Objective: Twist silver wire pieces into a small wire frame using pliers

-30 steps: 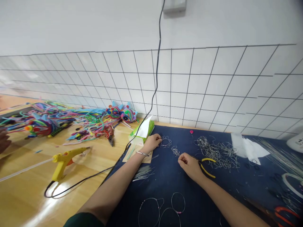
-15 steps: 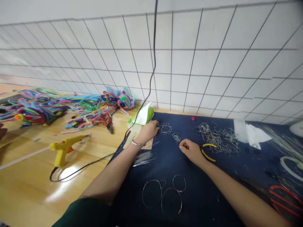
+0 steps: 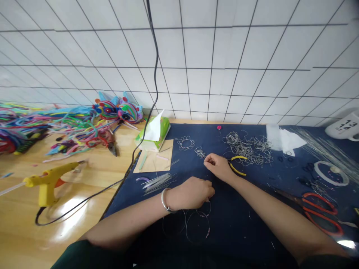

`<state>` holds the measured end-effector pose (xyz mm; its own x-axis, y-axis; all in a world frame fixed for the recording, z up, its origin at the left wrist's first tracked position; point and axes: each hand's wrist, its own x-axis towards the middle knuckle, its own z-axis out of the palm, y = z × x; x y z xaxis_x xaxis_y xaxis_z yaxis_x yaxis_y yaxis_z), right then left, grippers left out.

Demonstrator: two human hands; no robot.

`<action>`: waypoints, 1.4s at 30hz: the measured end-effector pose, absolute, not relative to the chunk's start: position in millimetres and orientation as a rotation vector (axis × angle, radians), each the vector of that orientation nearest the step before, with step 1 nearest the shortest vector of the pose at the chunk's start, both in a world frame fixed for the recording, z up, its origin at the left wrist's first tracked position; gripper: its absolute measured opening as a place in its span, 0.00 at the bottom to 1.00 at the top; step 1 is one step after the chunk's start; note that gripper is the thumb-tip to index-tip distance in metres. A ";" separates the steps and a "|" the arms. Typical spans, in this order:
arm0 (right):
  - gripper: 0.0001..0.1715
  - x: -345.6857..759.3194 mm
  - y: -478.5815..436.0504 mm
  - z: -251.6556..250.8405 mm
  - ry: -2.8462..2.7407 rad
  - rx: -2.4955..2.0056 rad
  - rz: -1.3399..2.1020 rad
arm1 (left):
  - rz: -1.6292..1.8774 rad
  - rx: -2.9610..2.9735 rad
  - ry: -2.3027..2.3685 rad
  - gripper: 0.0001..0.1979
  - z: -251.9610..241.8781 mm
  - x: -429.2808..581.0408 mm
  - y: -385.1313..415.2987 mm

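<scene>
My left hand (image 3: 195,193), with a silver bangle at its wrist, is closed at the near side of the dark blue cloth, just above the thin wire rings with pink beads (image 3: 198,227). What its fingers hold, if anything, is hidden. My right hand (image 3: 218,167) rests on the cloth with curled fingers pressed together, beside a small wire clump (image 3: 200,152); I cannot make out anything in it. Behind it lie yellow-handled pliers (image 3: 238,171). A flower-shaped wire ring (image 3: 186,143) lies farther back.
Tangled wire pieces (image 3: 249,149) lie at the back right, red-handled scissors (image 3: 319,211) at the right. A green tissue pack (image 3: 153,135), a yellow glue gun (image 3: 49,183) and colourful pipe cleaners (image 3: 70,121) are on the left. A black cable (image 3: 156,74) hangs in front.
My left hand has come back from beside the tissue pack toward the beaded wire rings. My right hand stays near the wire clump. The view has shifted right.
</scene>
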<state>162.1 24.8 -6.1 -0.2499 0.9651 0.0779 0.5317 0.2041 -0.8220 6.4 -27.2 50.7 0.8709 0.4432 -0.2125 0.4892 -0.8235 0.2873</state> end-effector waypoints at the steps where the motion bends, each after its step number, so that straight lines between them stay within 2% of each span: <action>1: 0.07 161.9 24.4 -4.8 -1.873 -1.399 0.924 | -0.201 2.710 0.690 0.05 51.6 6.8 -27.7; 8: 0.09 163.1 22.5 6.9 -1.791 -1.383 0.872 | -0.203 2.673 0.803 0.06 55.4 -4.8 -5.7; 13: 0.11 172.0 30.2 14.6 -1.895 -1.389 0.515 | -0.108 2.571 1.314 0.08 43.5 -24.8 34.4; 19: 0.16 166.4 58.4 19.3 -2.209 -1.380 0.235 | -0.056 2.599 1.245 0.09 32.8 -34.3 50.3; 27: 0.20 130.0 95.0 10.2 -2.543 -1.308 0.170 | -0.018 2.589 1.186 0.10 30.8 -40.7 54.9; 38: 0.21 159.4 60.9 19.5 -2.591 -1.236 0.287 | -0.023 2.548 1.169 0.11 30.6 -42.2 57.1; 42: 0.18 173.4 57.8 31.5 -2.558 -1.304 0.213 | 0.024 2.462 1.159 0.11 33.4 -44.2 60.3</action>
